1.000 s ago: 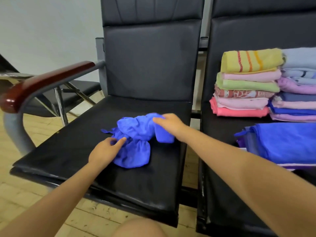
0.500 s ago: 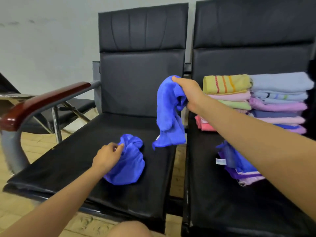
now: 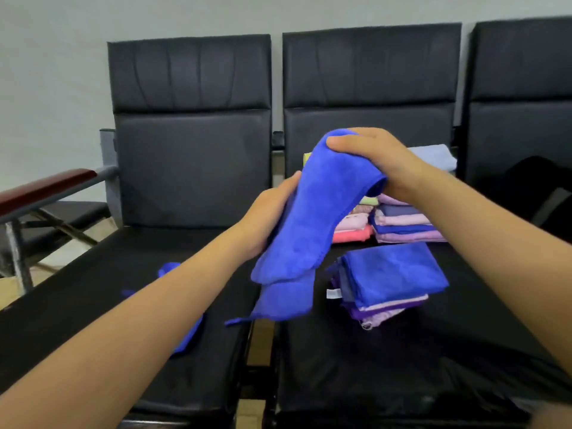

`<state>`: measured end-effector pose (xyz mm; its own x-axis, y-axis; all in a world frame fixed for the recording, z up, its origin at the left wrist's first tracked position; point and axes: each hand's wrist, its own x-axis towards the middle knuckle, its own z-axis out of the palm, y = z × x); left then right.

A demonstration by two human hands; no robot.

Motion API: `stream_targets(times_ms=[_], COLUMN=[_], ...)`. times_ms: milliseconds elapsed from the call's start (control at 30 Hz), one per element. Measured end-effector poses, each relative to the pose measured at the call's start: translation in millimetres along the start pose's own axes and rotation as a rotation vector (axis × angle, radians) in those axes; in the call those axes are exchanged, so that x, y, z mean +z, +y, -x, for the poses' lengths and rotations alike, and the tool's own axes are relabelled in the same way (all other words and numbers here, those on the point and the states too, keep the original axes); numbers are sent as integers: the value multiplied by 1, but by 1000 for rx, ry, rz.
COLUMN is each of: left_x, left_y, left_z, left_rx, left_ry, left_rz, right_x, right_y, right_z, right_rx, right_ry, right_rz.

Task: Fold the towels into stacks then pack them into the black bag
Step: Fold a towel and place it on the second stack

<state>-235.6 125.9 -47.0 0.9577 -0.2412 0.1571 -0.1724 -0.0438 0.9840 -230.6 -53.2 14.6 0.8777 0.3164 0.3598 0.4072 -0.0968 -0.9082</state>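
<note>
We find the blue towel (image 3: pixel 312 224) held up in the air over the gap between two black seats, hanging limp with its lower end near seat level. The right hand (image 3: pixel 376 159) grips its top, fingers (image 3: pixel 343 147) curled over the bunched cloth. The left hand (image 3: pixel 269 218) holds it lower down from the left side, thumb against the cloth; the rest of its fingers are hidden behind the towel. A second blue towel (image 3: pixel 182 311) lies crumpled on the left seat (image 3: pixel 93 305), mostly hidden by the left forearm. On the middle seat (image 3: pixel 387 366) we note a low folded pile (image 3: pixel 390 280), blue on top, and behind it two taller stacks (image 3: pixel 399 224) of mixed colours. A dark bag (image 3: pixel 538 193) sits on the right seat.
</note>
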Motion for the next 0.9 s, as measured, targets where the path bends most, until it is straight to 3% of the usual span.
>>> stream_targets(times_ms=[133, 233, 333, 433, 500, 633, 900], left_x=[37, 51, 63, 77, 84, 89, 102], left_y=[-38, -74, -101, -119, -127, -138, -147], left_z=[-2, -2, 5, 16, 18, 9, -5], left_rx=[19, 133, 204, 49, -17, 14, 7], left_ry=[49, 47, -180, -468, -556, -378, -165], left_rz=[62, -224, -460, -651, -810, -911, -1056], right_x=[-47, -69, -83, -87, -86, -89, -106], right_y=[54, 104, 151, 176, 183, 195, 201], right_z=[27, 57, 84, 107, 117, 133, 140], right_rx=[165, 231, 277, 294, 287, 267, 289], right_ry=[129, 127, 18, -185, -257, -281, -76], right_rz=[338, 485, 607, 708, 742, 819, 880])
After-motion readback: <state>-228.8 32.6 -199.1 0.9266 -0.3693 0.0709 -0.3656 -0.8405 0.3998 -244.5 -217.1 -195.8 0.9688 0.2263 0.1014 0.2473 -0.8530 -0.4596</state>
